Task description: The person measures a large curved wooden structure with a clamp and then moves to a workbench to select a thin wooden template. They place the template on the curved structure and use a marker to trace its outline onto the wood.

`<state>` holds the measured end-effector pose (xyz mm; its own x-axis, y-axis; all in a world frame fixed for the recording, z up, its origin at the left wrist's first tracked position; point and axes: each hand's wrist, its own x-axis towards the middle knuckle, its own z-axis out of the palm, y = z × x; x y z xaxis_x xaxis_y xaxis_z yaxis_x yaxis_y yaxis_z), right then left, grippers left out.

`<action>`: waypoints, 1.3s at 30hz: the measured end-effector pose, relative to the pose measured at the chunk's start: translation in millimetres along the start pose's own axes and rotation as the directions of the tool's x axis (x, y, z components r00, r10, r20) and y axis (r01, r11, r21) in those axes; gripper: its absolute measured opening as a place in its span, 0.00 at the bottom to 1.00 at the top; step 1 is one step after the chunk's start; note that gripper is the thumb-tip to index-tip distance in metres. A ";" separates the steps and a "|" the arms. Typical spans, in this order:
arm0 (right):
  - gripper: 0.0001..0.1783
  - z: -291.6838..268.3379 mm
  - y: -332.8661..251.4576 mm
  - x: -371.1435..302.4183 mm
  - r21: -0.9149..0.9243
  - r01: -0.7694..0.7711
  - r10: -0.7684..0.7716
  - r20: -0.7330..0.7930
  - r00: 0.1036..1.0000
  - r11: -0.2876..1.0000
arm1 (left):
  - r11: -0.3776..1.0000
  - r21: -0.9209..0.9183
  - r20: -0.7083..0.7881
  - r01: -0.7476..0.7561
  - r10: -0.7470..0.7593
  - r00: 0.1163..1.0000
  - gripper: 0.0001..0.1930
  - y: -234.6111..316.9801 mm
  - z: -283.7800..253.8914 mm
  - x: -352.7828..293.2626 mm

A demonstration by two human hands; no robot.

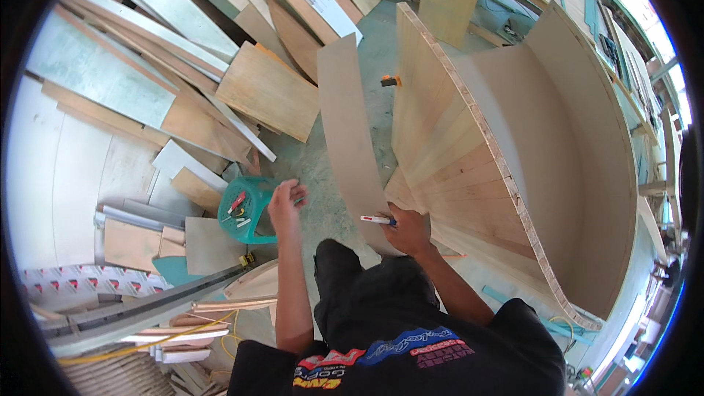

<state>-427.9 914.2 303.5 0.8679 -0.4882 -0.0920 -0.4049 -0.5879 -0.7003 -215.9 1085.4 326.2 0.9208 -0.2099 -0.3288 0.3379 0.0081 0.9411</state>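
My right hand (408, 230) grips a white and blue pen (378, 220), which points left over the lower end of a long, narrow thin board (343, 110). Over the floor on the left, my left hand (287, 198) hovers with loosely bent fingers apart and nothing visible in them. It is beside a green plastic stool (256, 192). On the stool's seat lie a red-handled cutter (237, 202) and several small bits. Right of the narrow board stands a large curved wooden panel (447, 132) with a rough, layered edge.
A wide curved shell (594, 154) adjoins the panel on the right. An orange and black tool (391, 81) touches the panel's left side. Stacked boards (268, 92) crowd the left and back. A yellow cable (147, 350) runs across scrap at lower left.
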 end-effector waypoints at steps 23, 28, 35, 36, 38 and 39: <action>0.15 -91.5 -30.1 -75.6 -0.449 -0.623 0.626 -0.164 0.762 0.641 | 0.736 -0.096 0.604 0.670 -0.492 0.627 0.27 -161.8 310.0 130.4; 0.18 -84.5 -38.4 -73.9 -0.426 -0.548 0.533 -0.165 0.830 0.720 | 0.685 -0.116 0.603 0.719 -0.526 0.599 0.27 -147.9 313.6 136.3; 0.16 -74.7 -33.4 -77.0 -0.369 -0.518 0.465 -0.229 0.855 0.771 | 0.639 -0.057 0.615 0.767 -0.583 0.531 0.23 -118.3 311.0 136.6; 0.15 -74.3 -31.0 -77.8 -0.350 -0.522 0.466 -0.237 0.852 0.778 | 0.633 -0.057 0.621 0.772 -0.584 0.524 0.23 -115.4 311.5 137.8; 0.14 -71.6 -24.4 -80.9 -0.326 -0.524 0.461 -0.253 0.850 0.787 | 0.618 -0.082 0.634 0.782 -0.573 0.520 0.23 -116.8 315.8 137.1; 0.14 -69.5 -19.9 -81.1 -0.326 -0.513 0.447 -0.257 0.857 0.794 | 0.611 -0.117 0.639 0.783 -0.557 0.530 0.23 -123.8 317.9 139.5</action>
<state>-510.2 920.7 374.0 0.4883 -0.8471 -0.2099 -0.8603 -0.4269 -0.2786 -191.3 744.4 188.7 0.1754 -0.7406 -0.6486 0.9503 -0.0447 0.3080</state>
